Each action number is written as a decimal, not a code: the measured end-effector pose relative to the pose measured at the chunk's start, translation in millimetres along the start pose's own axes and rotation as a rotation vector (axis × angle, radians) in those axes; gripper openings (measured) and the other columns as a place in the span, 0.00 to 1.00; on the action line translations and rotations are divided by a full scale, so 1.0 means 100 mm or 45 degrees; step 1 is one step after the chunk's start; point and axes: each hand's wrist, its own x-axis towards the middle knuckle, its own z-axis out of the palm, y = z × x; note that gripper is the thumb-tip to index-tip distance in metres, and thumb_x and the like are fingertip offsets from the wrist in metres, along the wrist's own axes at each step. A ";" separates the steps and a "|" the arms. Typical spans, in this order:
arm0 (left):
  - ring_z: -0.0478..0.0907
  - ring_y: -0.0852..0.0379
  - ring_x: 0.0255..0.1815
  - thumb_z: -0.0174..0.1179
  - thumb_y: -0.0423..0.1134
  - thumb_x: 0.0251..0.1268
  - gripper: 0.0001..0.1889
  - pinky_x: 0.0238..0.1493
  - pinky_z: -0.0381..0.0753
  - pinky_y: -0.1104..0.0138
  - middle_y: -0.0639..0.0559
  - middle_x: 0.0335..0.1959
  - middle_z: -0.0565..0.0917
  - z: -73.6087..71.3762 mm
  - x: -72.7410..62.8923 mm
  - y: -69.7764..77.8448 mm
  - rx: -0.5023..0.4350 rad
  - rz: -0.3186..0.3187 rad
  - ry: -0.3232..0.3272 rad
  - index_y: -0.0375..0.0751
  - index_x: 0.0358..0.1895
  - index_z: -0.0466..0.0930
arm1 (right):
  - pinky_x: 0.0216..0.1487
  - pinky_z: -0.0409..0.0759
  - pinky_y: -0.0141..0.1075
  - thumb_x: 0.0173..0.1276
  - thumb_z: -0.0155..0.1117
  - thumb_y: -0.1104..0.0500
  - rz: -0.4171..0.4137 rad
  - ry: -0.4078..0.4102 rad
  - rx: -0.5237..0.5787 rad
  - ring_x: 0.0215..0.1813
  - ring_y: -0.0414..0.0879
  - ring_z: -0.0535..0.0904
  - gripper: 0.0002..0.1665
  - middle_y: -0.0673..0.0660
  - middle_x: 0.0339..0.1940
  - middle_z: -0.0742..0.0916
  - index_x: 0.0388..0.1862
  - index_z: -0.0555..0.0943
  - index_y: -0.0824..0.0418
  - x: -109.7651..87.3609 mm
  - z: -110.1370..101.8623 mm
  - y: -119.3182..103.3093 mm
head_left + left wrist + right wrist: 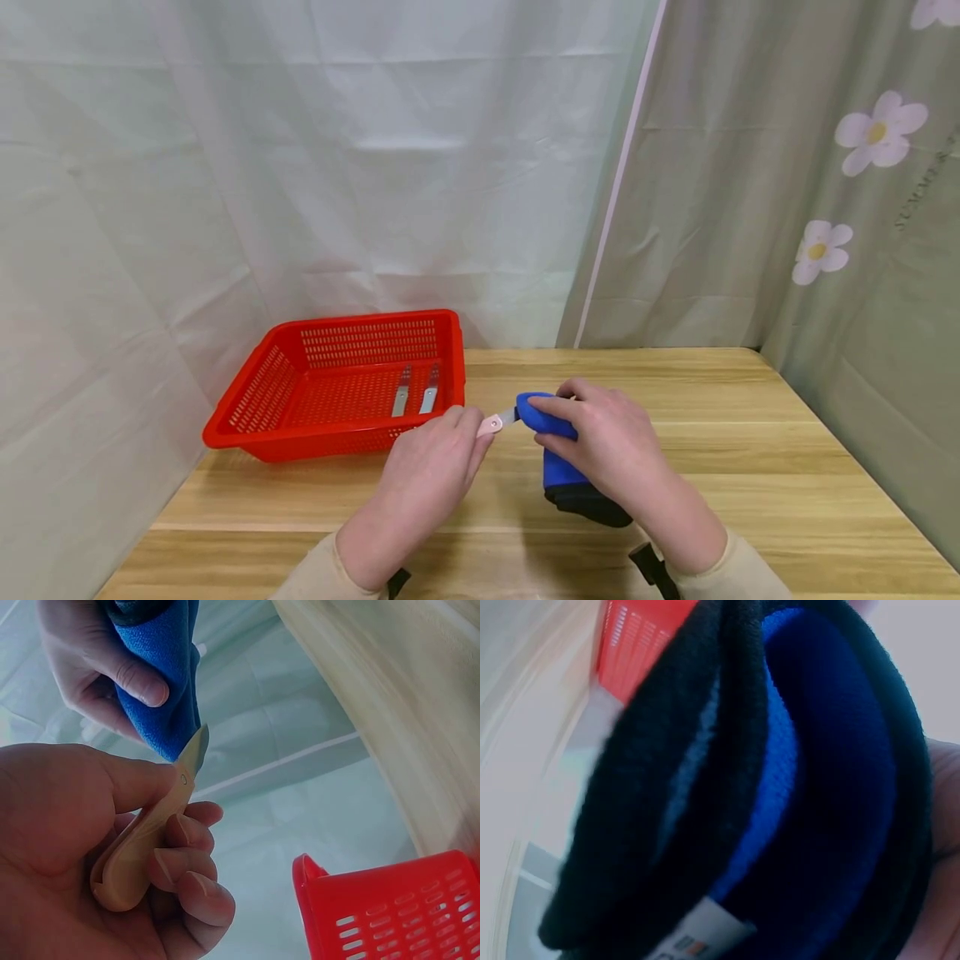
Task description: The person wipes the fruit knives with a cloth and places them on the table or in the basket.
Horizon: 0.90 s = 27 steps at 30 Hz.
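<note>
My left hand [438,458] grips a small folding knife by its pale pink handle [139,851], with the thumb along one side and the fingers curled under. Its short blade [508,416] is out and points toward the right hand. A blue cloth with a black edge [564,472] is pinched, folded, in my right hand [611,437], and its blue fold meets the blade near the tip. In the right wrist view the cloth [780,772] hangs in layers, with a white label [705,934] at the bottom; most of that hand is hidden behind it.
At the left of the wooden table [720,417] stands a red plastic basket [330,435] with slotted walls. Two slim silvery pieces, one of them a knife-like shape [429,400], lie inside near its right wall. Pale curtains [420,167] hang behind the table and along its sides.
</note>
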 end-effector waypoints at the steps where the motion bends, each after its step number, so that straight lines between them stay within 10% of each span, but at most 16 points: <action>1: 0.65 0.62 0.21 0.68 0.52 0.80 0.14 0.20 0.66 0.70 0.58 0.25 0.68 0.00 0.00 0.00 0.000 -0.005 -0.004 0.45 0.47 0.80 | 0.42 0.85 0.46 0.62 0.90 0.49 0.005 -0.003 -0.001 0.42 0.48 0.87 0.27 0.51 0.47 0.88 0.61 0.93 0.45 0.00 0.00 0.01; 27: 0.60 0.62 0.20 0.71 0.50 0.79 0.15 0.18 0.62 0.70 0.58 0.24 0.65 -0.01 -0.03 0.00 0.043 0.047 0.119 0.45 0.42 0.78 | 0.36 0.83 0.46 0.64 0.88 0.49 0.141 -0.011 -0.017 0.38 0.52 0.86 0.27 0.53 0.47 0.88 0.62 0.93 0.47 0.03 -0.03 0.23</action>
